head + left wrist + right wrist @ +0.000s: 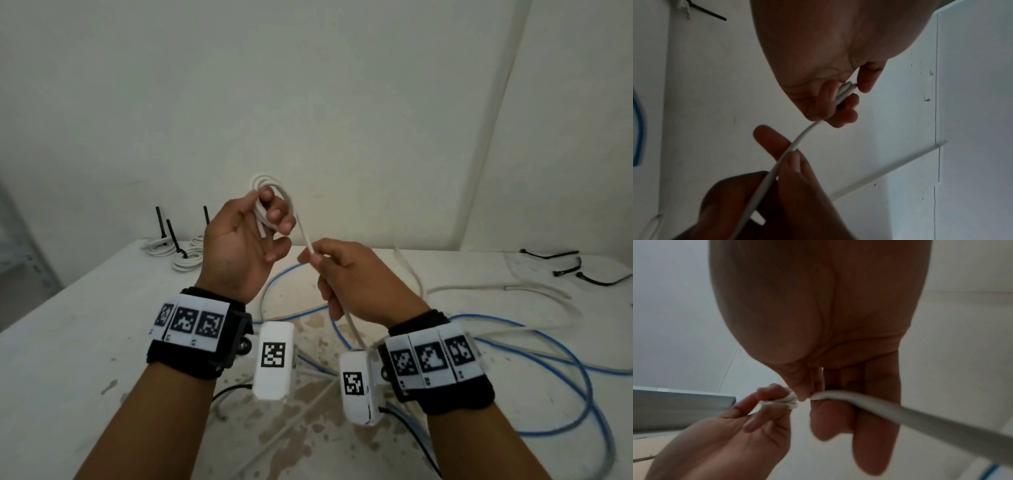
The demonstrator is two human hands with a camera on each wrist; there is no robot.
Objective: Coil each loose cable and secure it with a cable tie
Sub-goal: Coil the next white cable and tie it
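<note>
The left hand point(239, 246) is raised above the table, palm toward the camera, and its thumb and curled fingers pinch a small coil of thin white round cable point(274, 192) made of several loops. From this coil one strand goes down toward 5 o'clock into the right hand point(356, 281), which pinches it between thumb and forefinger; the other fingers are curled around the strand below. The two hands are near each other but apart. Both wrists wear black bands with white printed marker squares point(191, 322).

Under the hands lies the white stained table point(68, 342). On it, from the center toward 3 o'clock, lie loose white cables point(496, 289) and long blue cables point(579, 359), crossing each other. At 10 o'clock of the table are finished white coils with black cable ties standing up point(174, 243). At 2 o'clock, near the far edge, lie a few loose black cable ties point(565, 270)
</note>
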